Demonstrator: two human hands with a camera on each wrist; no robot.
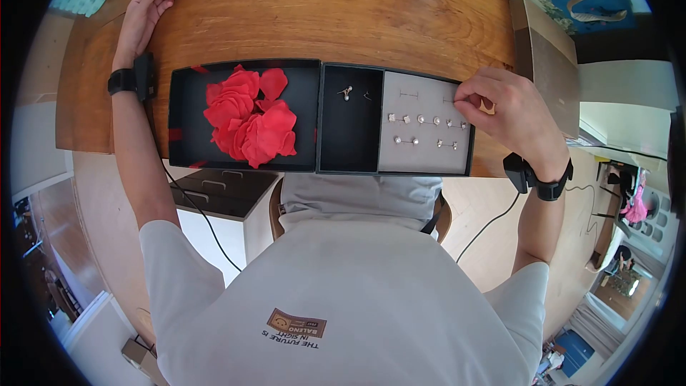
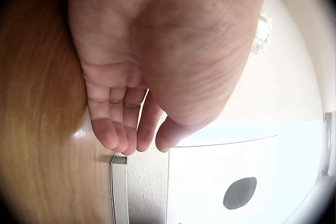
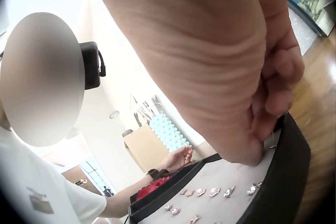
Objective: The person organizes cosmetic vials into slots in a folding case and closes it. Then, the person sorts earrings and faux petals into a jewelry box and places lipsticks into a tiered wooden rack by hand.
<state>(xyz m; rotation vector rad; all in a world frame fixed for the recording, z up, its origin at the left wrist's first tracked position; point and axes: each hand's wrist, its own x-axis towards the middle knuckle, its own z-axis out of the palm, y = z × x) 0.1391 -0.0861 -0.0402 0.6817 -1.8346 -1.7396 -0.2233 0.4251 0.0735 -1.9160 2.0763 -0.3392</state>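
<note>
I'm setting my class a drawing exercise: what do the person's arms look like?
Each arm has a short, pale sleeve and a black wrist strap carrying a small black box, with a thin dark cable trailing from it.

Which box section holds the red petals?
The leftmost, widest section: red petals lie in it. The middle section holds small jewellery; the right, grey-padded section holds earrings.
</note>
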